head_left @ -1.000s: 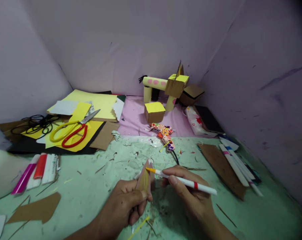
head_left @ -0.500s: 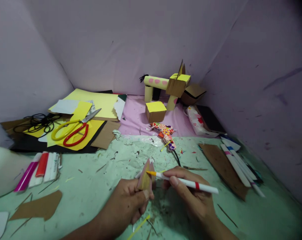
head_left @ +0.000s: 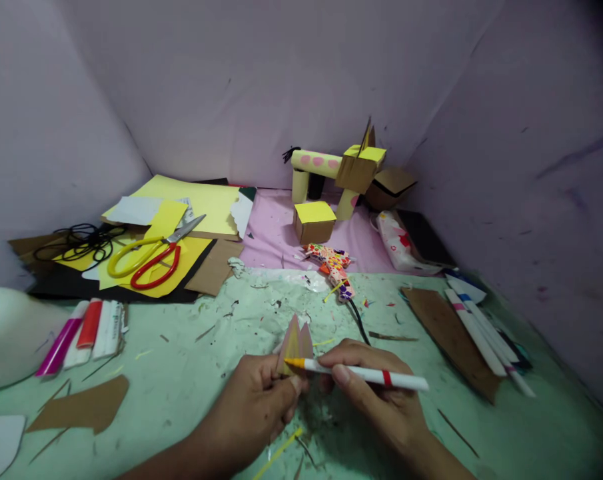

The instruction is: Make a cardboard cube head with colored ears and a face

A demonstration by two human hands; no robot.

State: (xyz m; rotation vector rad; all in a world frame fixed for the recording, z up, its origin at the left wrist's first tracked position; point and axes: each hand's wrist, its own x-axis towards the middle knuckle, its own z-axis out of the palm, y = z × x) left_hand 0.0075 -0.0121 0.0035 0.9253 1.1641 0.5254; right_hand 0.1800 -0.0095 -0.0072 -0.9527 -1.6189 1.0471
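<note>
Pink edges frame the yellow face of the pointed piece [head_left: 294, 343] pinched in your left hand [head_left: 261, 400], a second point showing behind it. Your right hand [head_left: 381, 397] grips a white marker [head_left: 368, 375], its orange tip seemingly touching that face. Just below your left grip lies a yellow strip [head_left: 278, 453]; beyond both hands is a floral-patterned glue gun [head_left: 334, 267], its black cord [head_left: 358, 320] running toward your right fingers. Further off stands a yellow-topped box [head_left: 315, 223]. Left of your grip, well apart, are scissors [head_left: 172, 244]; to the right, a brown cardboard strip [head_left: 451, 343]. Compared with a second ago, your marker tip sits lower, nearer your left thumb. Print on a white marker far left [head_left: 114, 327] is too small to read.
</note>
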